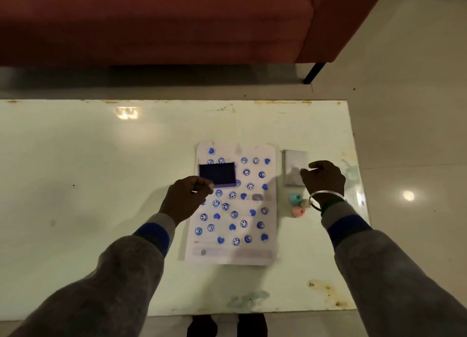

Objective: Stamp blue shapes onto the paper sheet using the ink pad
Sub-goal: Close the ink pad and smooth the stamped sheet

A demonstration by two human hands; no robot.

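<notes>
Paper sheet (235, 210) runs lengthwise up the frame on a pale glossy table (101, 185), ink pad (217, 173) crosswise. Left hand (185, 197) pinches something small, right hand (324, 180) loosely curled, empty.

Glossy, stained table top (101, 185) (it mirrors a lamp), matt paper sheet (252, 257), knitted cloth sleeves (131, 273).

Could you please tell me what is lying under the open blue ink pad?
The ink pad sits on the upper left part of the paper sheet, which lies on the table. Stamped blue circles peek out along its far edge; any prints directly beneath are covered.
</notes>
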